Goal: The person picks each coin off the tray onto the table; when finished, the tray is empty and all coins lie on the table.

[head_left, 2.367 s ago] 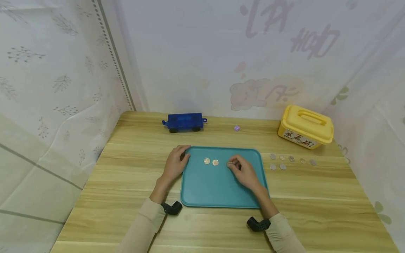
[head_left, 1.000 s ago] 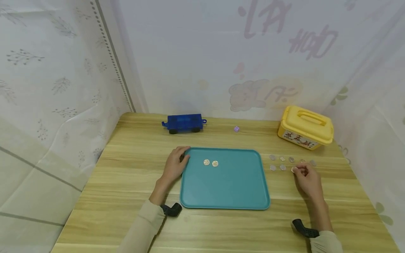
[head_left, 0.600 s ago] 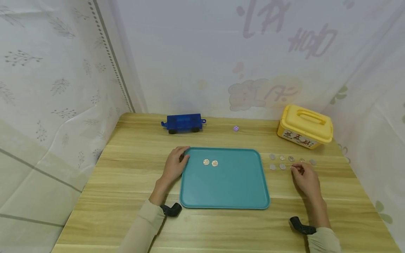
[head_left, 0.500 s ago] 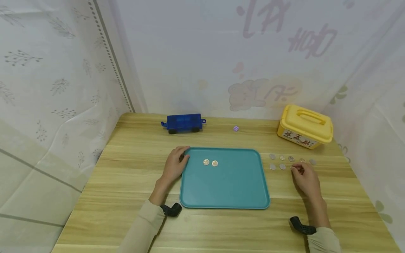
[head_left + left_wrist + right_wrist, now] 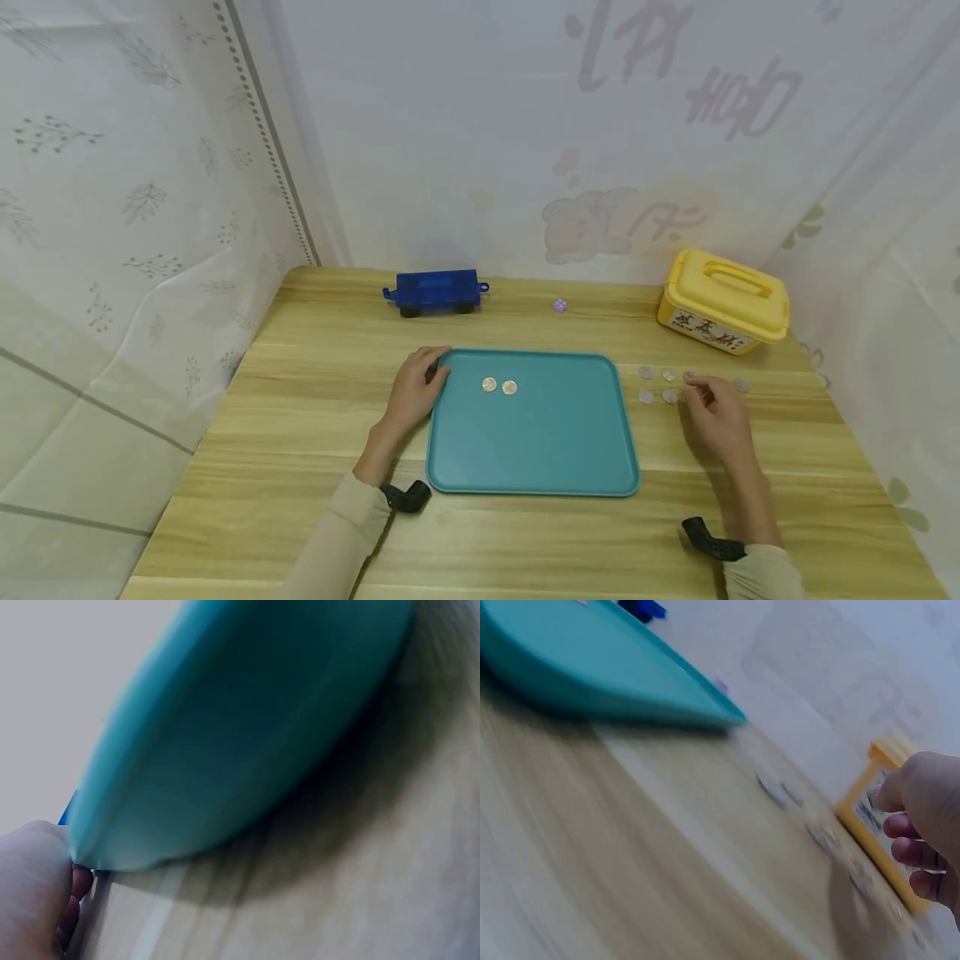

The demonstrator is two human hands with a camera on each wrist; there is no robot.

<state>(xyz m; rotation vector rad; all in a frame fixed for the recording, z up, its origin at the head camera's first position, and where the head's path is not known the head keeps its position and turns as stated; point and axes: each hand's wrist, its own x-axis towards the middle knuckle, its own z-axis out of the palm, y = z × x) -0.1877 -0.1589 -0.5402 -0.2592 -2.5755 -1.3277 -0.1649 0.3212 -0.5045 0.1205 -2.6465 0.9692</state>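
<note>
In the head view a teal tray (image 5: 532, 450) lies flat on the wooden table. Two round coins (image 5: 509, 387) sit side by side near its far left part. My left hand (image 5: 411, 390) holds the tray's far left corner between thumb and fingers. Right of the tray, silvery coins (image 5: 669, 397) lie in two rows. Just above them hovers my right hand (image 5: 720, 419), which hides part of both rows. The right wrist view shows this hand (image 5: 930, 817) with loosely curled fingers and no coin visible in it; coins (image 5: 821, 838) lie below.
A yellow lidded box (image 5: 723, 300) with a handle stands at the back right. Along the back are a blue toy wagon (image 5: 437, 292) and a small purple die (image 5: 560, 306). White patterned cloth (image 5: 450, 150) hangs behind the table (image 5: 300, 400).
My right hand has carried a coin from the tray to the second row on the right, let go and risen slightly leftward. My left hand has stayed at the tray corner.
</note>
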